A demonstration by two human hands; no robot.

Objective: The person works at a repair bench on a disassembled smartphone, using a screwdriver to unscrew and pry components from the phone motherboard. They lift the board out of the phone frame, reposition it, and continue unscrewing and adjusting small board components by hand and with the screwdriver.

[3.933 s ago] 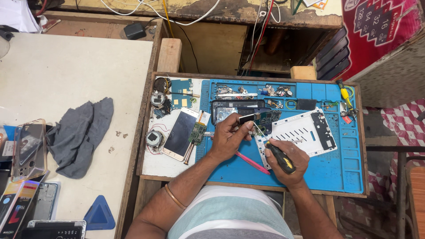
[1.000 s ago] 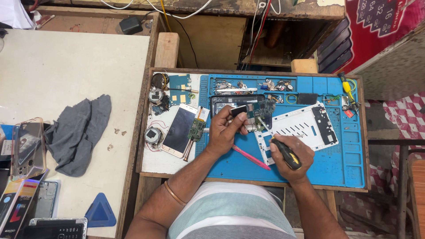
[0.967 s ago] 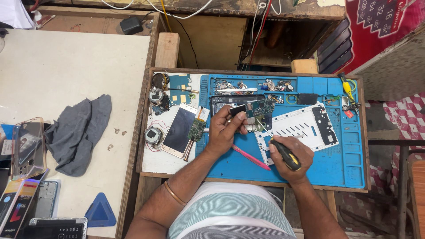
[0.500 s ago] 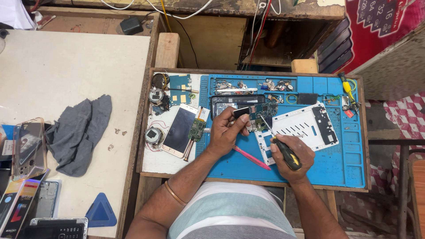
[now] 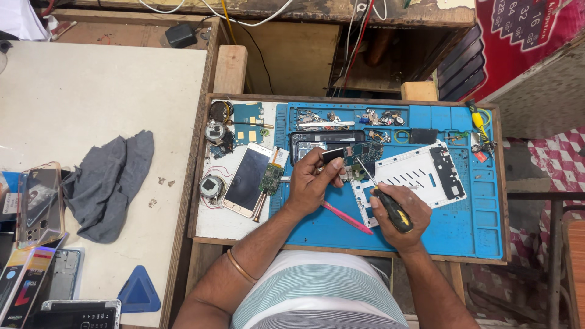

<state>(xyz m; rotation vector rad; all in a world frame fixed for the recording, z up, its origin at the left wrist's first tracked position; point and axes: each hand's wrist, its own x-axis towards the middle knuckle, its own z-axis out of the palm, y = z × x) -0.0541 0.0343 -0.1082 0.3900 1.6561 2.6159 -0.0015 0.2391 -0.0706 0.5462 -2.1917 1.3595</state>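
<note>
At the centre of the frame the left hand pinches a small green circuit board with a dark part at its near end, holding it just above the blue mat. The right hand is closed around a screwdriver with a black and yellow handle, whose thin tip points up-left onto the board.

Just right of the board lies a white phone frame, stripped and face down on the mat. A dark phone shell sits just above the left hand. Left of centre, a phone screen and a second small board rest on the white panel beside the mat. A pink pry tool lies between the two hands.

Judging by this, the phone is already opened and its board lifted out; work on the board itself is under way, and nothing looks reassembled yet. Loose screws and parts fill the mat's upper trays.
</note>
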